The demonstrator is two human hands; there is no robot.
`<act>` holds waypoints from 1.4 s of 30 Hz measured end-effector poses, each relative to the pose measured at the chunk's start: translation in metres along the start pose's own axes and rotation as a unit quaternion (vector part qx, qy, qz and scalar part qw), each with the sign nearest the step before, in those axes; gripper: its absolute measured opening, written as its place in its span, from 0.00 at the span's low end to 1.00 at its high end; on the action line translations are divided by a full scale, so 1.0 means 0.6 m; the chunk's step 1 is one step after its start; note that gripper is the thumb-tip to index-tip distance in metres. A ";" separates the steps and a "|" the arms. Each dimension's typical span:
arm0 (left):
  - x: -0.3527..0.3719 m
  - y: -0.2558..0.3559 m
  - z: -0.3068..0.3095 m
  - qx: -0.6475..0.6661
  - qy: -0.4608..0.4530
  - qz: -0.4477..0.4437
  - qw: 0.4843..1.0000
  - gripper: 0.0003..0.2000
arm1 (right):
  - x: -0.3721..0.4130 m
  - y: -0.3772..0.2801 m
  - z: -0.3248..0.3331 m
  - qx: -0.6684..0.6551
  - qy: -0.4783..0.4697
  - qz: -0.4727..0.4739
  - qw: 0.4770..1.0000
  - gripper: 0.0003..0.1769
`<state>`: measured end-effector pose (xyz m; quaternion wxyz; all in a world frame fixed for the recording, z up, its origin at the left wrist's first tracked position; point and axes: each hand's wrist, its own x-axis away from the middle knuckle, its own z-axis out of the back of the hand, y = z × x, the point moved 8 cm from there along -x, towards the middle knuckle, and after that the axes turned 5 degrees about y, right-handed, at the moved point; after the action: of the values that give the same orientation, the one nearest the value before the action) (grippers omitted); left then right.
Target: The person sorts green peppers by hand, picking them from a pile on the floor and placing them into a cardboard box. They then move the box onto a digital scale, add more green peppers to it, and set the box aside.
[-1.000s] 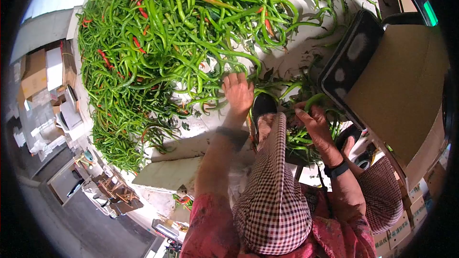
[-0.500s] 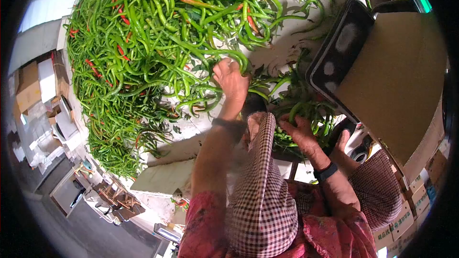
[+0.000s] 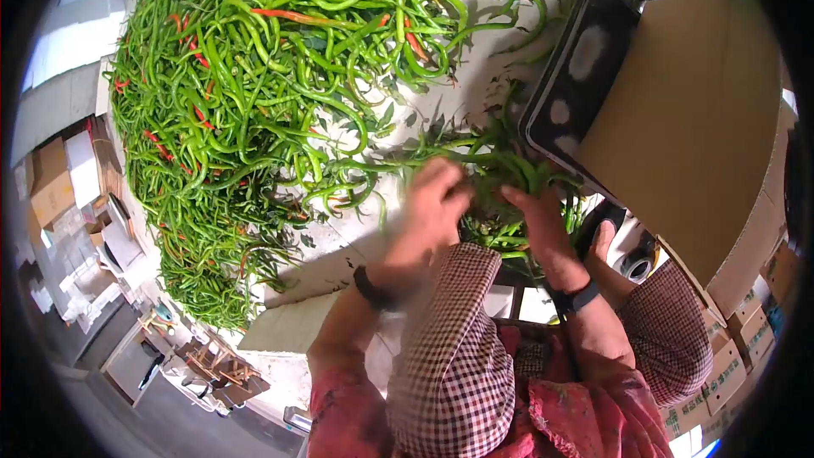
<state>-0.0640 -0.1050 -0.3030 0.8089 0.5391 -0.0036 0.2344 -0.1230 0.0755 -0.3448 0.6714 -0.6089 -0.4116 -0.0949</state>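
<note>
My left hand is smeared by motion over the near edge of the white surface. Its fingers look partly bent, but whether they hold anything does not show. Beside it on the right, my right hand closes around a bunch of long green chili peppers, thumb towards the left hand. Its other fingers are mostly hidden. More green peppers lie in a dark container under both hands. Ahead and to the left spreads a large heap of green chili peppers with a few red ones among them.
A black-rimmed tray-like panel and a large cardboard box stand at the right. Checked cloth covers the area between my arms. Printed cartons are stacked lower right. A wooden chair stands lower left.
My left hand has drawn back from the heap towards my right hand. The right hand has shifted slightly and the bunch of peppers at it shows more. The whole view has moved a little.
</note>
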 end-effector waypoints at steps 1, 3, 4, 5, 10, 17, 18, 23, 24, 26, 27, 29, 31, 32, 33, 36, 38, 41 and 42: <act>-0.019 -0.014 0.023 -0.117 0.124 -0.060 0.983 0.17 | 0.014 -0.011 0.013 0.055 0.019 -0.036 0.998 0.14; -0.050 -0.047 0.013 -0.253 0.116 -0.084 0.957 0.15 | 0.031 -0.030 0.030 0.116 0.038 -0.068 0.990 0.15; -0.066 -0.071 -0.004 -0.249 0.118 -0.083 0.958 0.15 | 0.046 -0.027 0.047 0.110 0.078 -0.104 0.985 0.16; -0.080 -0.101 -0.039 -0.315 0.095 -0.093 0.940 0.13 | 0.067 -0.024 0.064 0.105 0.119 -0.142 0.977 0.18; -0.096 -0.101 -0.067 -0.360 0.082 -0.116 0.922 0.08 | 0.144 -0.044 0.101 0.070 0.119 -0.071 0.988 0.16; -0.028 -0.094 0.022 -0.184 0.110 0.002 0.977 0.07 | 0.149 -0.032 0.068 -0.150 0.134 -0.189 0.961 0.21; -0.016 -0.094 0.030 -0.183 0.108 0.003 0.977 0.07 | 0.147 -0.028 0.069 -0.150 0.135 -0.190 0.961 0.21; 0.036 -0.159 0.018 0.163 0.038 0.230 0.959 0.14 | 0.128 -0.002 0.050 -0.134 0.062 -0.173 0.974 0.20; 0.040 -0.161 0.006 0.197 0.021 0.236 0.951 0.15 | 0.126 -0.005 0.048 -0.134 0.063 -0.173 0.974 0.20; 0.036 -0.115 -0.005 0.260 0.004 0.270 0.927 0.14 | 0.129 -0.006 0.048 -0.130 0.074 -0.197 0.969 0.21; 0.032 -0.097 -0.026 0.253 -0.051 0.225 0.940 0.15 | 0.129 -0.004 0.051 -0.128 0.077 -0.199 0.969 0.21; 0.032 -0.085 -0.070 0.237 -0.134 0.141 0.952 0.20 | 0.129 0.012 0.058 -0.139 0.113 -0.226 0.957 0.22; 0.022 -0.099 -0.101 0.205 -0.135 0.067 0.967 0.21 | 0.144 -0.032 0.061 -0.076 0.140 -0.221 0.962 0.18; 0.014 -0.095 -0.108 0.175 -0.135 -0.009 0.975 0.22 | 0.153 -0.050 0.071 -0.011 0.168 -0.212 0.962 0.14; -0.017 -0.031 -0.071 -0.039 -0.095 -0.042 0.994 0.19 | 0.154 -0.007 0.103 0.076 0.110 -0.177 0.975 0.27; -0.067 -0.048 -0.114 -0.107 0.051 -0.088 0.989 0.17 | 0.171 -0.015 0.103 -0.076 0.214 -0.223 0.948 0.47; -0.093 -0.063 -0.139 -0.088 0.037 -0.067 0.993 0.16 | 0.166 -0.027 0.098 -0.084 0.193 -0.196 0.958 0.61; -0.098 -0.068 -0.131 -0.007 0.050 -0.036 0.998 0.12 | 0.176 -0.050 0.087 -0.074 0.150 -0.201 0.965 0.62; -0.096 -0.074 -0.104 0.051 0.087 -0.022 0.995 0.10 | 0.177 -0.059 0.086 -0.076 0.150 -0.200 0.965 0.62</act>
<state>-0.1139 -0.0859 -0.3825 0.7823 0.5576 0.0907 0.2622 -0.0995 0.1531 -0.2520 0.6444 -0.5421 -0.4116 -0.3484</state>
